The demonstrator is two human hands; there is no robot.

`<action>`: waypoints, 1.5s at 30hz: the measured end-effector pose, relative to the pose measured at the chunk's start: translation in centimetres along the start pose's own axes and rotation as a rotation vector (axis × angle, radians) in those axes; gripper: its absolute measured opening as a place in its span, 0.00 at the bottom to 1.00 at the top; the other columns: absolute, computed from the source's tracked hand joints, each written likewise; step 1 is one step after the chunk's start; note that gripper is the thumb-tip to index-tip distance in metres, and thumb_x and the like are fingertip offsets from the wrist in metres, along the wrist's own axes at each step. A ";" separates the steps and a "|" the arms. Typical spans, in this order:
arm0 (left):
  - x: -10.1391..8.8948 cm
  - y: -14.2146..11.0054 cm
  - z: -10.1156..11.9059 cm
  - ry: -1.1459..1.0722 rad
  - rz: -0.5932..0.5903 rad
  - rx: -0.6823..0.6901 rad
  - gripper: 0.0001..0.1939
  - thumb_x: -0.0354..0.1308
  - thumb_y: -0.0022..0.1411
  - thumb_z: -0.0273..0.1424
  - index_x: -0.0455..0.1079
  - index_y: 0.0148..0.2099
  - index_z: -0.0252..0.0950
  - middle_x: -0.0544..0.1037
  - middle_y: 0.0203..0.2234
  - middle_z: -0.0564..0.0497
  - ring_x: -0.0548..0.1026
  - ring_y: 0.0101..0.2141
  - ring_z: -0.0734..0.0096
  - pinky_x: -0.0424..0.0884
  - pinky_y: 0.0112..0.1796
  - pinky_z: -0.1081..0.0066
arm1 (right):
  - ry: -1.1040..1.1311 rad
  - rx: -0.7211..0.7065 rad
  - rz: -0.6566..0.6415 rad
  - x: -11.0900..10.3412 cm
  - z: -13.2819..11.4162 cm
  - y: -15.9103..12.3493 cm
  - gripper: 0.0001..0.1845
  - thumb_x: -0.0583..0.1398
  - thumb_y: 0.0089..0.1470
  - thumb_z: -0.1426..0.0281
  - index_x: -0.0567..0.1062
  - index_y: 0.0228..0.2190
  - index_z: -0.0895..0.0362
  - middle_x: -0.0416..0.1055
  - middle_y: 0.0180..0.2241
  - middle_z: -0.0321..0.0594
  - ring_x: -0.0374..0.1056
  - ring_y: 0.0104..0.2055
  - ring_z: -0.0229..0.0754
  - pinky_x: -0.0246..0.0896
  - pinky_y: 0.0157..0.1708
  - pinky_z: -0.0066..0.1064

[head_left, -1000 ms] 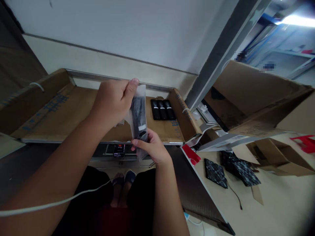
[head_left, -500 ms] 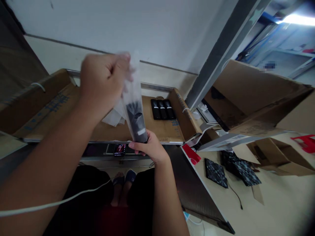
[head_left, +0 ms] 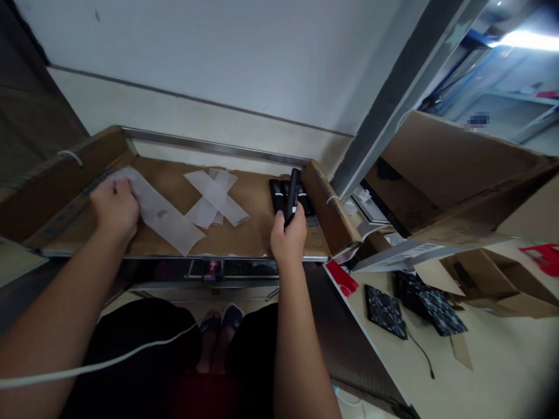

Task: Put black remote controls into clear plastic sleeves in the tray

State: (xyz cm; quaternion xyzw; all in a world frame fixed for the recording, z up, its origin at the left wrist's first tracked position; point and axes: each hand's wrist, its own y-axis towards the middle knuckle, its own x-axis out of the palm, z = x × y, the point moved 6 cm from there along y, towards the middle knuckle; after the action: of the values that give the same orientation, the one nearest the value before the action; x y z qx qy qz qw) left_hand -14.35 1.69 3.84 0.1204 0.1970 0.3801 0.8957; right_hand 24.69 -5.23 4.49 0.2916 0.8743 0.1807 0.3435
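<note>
A slim, black, rod-like object with a white label (head_left: 293, 195) is in the right hand (head_left: 289, 237), raised over the right part of a shallow tray lined with brown cardboard (head_left: 258, 231); the label is a pale patch near the grip, too small to read. Similar labels, equally unreadable, mark the row of slim black objects (head_left: 276, 196) lying side by side near the tray's right wall. Blue printing (head_left: 102, 176) shows on the cardboard at the left and again at the right, but the characters cannot be made out for certain. Under the tray's near edge, a small screen (head_left: 213, 270) is blurred out. The black rod-like object is tilted, its free end pointing away from the person toward the wall and leaning slightly right, its lower end in the palm; it overlaps the row from this view, and whether it touches cannot be told. The right hand pinches it between thumb and fingers. The left hand (head_left: 114, 208) is curled closed on the far left end of a flat, translucent white plastic sleeve (head_left: 177, 227), whose long axis slants from there toward the near right. Between the hands, other translucent sleeves (head_left: 216, 198) lie crossed over one another on the cardboard.
</note>
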 end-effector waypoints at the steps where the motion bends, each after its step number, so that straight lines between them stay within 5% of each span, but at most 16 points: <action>1: -0.1 -0.5 -0.2 0.031 -0.017 0.015 0.16 0.48 0.68 0.28 0.60 0.25 0.35 0.58 0.19 0.58 0.55 0.22 0.76 0.51 0.24 0.74 | -0.053 -0.036 -0.008 0.6 -0.1 0.4 0.31 0.52 0.64 0.62 0.61 0.63 0.64 0.68 0.53 0.59 0.67 0.53 0.54 0.63 0.52 0.42; 8: 0.5 -0.3 0.1 -0.012 -0.126 0.075 0.16 0.50 0.67 0.32 0.63 0.26 0.34 0.59 0.18 0.58 0.57 0.21 0.77 0.50 0.24 0.73 | -0.360 -0.193 -0.183 6.5 -1.4 2.4 0.35 0.53 0.63 0.73 0.53 0.69 0.66 0.62 0.53 0.65 0.61 0.55 0.58 0.59 0.55 0.51; 14: 1.1 -0.3 -0.6 0.037 -0.195 0.148 0.16 0.51 0.67 0.34 0.65 0.26 0.35 0.61 0.19 0.57 0.58 0.22 0.77 0.52 0.26 0.72 | -0.530 -0.119 -0.237 8.9 -2.0 3.3 0.33 0.50 0.62 0.78 0.58 0.67 0.66 0.64 0.52 0.67 0.59 0.53 0.60 0.59 0.50 0.52; 20: 1.2 -0.2 -0.8 0.023 -0.176 0.123 0.14 0.54 0.63 0.35 0.69 0.28 0.33 0.62 0.19 0.58 0.59 0.22 0.76 0.52 0.24 0.73 | -0.625 -0.080 -0.218 8.8 -1.5 3.0 0.28 0.51 0.65 0.75 0.64 0.65 0.59 0.64 0.53 0.62 0.60 0.52 0.58 0.58 0.49 0.48; 25: 1.3 -0.3 -0.8 0.011 -0.189 0.105 0.14 0.54 0.63 0.36 0.70 0.28 0.33 0.62 0.18 0.58 0.59 0.21 0.77 0.52 0.23 0.74 | -0.671 -0.115 -0.192 8.3 -1.9 2.7 0.20 0.52 0.66 0.72 0.76 0.54 0.50 0.67 0.50 0.55 0.62 0.50 0.56 0.57 0.47 0.46; 45: 1.2 -0.4 -0.9 -0.010 -0.187 0.062 0.12 0.55 0.61 0.35 0.73 0.31 0.33 0.64 0.19 0.57 0.60 0.21 0.75 0.53 0.23 0.75 | -0.521 -0.012 -0.167 6.5 -2.0 3.4 0.11 0.61 0.61 0.71 0.77 0.45 0.59 0.69 0.48 0.55 0.66 0.49 0.54 0.65 0.42 0.40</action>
State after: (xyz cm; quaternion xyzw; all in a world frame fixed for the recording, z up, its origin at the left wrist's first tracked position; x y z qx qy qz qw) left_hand -13.68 2.35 2.60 0.1309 0.2146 0.2879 0.9241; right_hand 20.71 1.30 4.46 0.2533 0.7763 0.0758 0.5723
